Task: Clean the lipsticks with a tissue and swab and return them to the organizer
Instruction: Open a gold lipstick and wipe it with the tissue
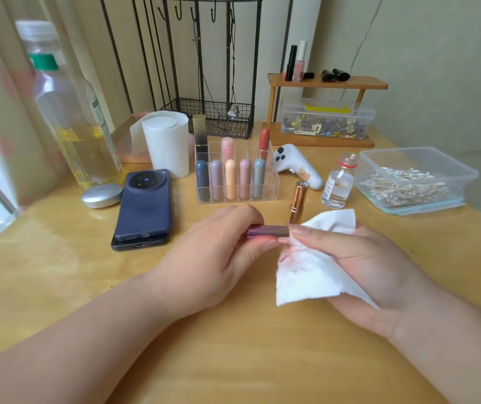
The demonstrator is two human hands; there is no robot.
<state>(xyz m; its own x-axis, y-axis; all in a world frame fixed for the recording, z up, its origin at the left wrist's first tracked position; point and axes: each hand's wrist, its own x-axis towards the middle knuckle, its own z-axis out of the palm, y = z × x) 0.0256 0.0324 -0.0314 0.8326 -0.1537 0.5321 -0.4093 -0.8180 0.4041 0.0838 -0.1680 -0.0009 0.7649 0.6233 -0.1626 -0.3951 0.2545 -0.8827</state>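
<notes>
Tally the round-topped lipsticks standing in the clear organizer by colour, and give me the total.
Dark blue-grey lipstick: 1
Lilac lipstick: 1
Peach lipstick: 1
Pink lipsticks: 2
Light blue-grey lipstick: 1
Red lipstick: 1
Total: 7

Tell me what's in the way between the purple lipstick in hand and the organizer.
Nothing visible lies between the purple lipstick in the left hand and the organizer, only bare table. The gold lipstick stands upright just right of that path.
</notes>
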